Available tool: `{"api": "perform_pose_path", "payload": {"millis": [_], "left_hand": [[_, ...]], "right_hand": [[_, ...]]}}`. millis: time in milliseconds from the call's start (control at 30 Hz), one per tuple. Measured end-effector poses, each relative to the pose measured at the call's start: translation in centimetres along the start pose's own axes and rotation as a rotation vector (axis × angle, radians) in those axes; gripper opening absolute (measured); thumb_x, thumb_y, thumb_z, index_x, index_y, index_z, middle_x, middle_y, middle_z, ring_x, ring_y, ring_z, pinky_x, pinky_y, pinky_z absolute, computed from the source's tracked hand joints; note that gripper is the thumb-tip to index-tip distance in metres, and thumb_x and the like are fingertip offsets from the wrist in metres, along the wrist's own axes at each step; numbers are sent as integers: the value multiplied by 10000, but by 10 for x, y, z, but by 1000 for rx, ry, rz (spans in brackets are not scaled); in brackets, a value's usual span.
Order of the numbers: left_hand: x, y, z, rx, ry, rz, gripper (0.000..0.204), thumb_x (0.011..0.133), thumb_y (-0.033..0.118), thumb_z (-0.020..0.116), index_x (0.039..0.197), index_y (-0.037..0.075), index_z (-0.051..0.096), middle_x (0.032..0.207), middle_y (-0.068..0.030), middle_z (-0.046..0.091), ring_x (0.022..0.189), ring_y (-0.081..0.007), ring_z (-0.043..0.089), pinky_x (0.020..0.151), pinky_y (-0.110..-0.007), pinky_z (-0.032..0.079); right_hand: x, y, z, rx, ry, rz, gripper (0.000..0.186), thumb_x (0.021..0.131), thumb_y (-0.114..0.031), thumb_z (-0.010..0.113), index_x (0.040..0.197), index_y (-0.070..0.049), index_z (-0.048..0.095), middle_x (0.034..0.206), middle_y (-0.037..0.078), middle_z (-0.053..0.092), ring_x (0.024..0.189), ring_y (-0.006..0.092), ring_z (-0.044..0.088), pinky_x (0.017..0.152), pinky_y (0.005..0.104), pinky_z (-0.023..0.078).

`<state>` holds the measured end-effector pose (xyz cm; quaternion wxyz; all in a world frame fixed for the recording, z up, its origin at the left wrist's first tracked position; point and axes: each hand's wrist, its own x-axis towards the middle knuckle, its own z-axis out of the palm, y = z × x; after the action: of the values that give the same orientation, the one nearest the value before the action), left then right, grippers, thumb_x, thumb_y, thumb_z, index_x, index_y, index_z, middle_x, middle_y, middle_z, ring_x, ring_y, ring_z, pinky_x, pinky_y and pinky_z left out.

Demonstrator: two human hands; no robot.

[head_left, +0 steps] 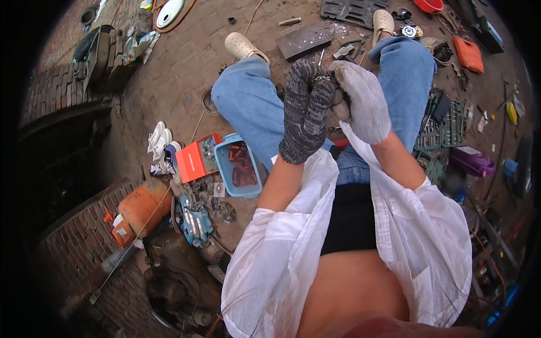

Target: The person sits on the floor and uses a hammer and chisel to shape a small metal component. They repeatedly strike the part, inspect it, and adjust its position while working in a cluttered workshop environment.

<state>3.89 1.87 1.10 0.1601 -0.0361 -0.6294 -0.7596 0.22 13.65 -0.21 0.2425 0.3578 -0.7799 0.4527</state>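
My left hand (304, 107), in a dark grey mottled knit glove, is raised between my knees with its fingers curled. My right hand (363, 98), in a pale grey glove, is beside it, fingertips bent in against it at the top. What they hold between them, if anything, is hidden. Just beyond them on the ground lie a dark flat block (303, 40), pliers (352, 48) and a thin metal rod. A light blue tub (236, 169) with reddish-brown contents and an open red box (194, 163) sit left of my legs.
An open green socket set (453, 127), a purple container (472, 162) and an orange case (469, 56) lie at right. At left are shoes (160, 141), an orange cylinder (143, 211) and a brick edge by a dark opening (67, 146). A black tool case (352, 11) lies at top.
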Motion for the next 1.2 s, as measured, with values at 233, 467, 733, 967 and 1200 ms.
{"api": "perform_pose_path", "payload": {"millis": [233, 467, 733, 967, 1200], "left_hand": [[18, 15, -6, 172, -64, -235, 128, 826, 71, 510, 948, 34, 499, 859, -14, 520, 795, -90, 477, 733, -238, 411], [9, 16, -4, -53, 6, -219, 174, 829, 54, 491, 996, 17, 521, 941, -51, 536, 859, -117, 498, 779, -265, 418], [3, -4, -22, 544, -216, 234, 248, 872, 62, 451, 1103, -4, 509, 1099, -112, 521, 1037, -178, 487, 907, -299, 384], [4, 11, -7, 182, -62, -7, 194, 844, 59, 507, 1029, 18, 546, 1016, -82, 547, 905, -118, 533, 835, -264, 421], [6, 19, -10, 550, 28, 312, 176, 663, 46, 650, 838, 50, 625, 849, -77, 618, 819, -241, 563, 782, -333, 423]], "right_hand": [[8, -10, -11, 319, -216, 483, 282, 752, -48, 516, 1021, 38, 516, 974, 201, 561, 861, 343, 566, 733, 372, 464], [10, -19, -12, 306, -208, 572, 315, 729, -53, 537, 1028, 41, 510, 967, 190, 565, 823, 333, 574, 684, 363, 472], [5, -6, -9, 225, -85, 310, 185, 841, -171, 457, 879, -11, 542, 606, 64, 527, 507, 159, 515, 487, 262, 410], [13, -9, -17, 265, -197, 347, 152, 799, -135, 492, 859, -1, 532, 639, 35, 533, 583, 138, 525, 539, 288, 429], [21, -19, -8, 554, 73, 596, 237, 796, -120, 536, 998, 3, 561, 867, 80, 592, 800, 117, 566, 724, 236, 442]]}}
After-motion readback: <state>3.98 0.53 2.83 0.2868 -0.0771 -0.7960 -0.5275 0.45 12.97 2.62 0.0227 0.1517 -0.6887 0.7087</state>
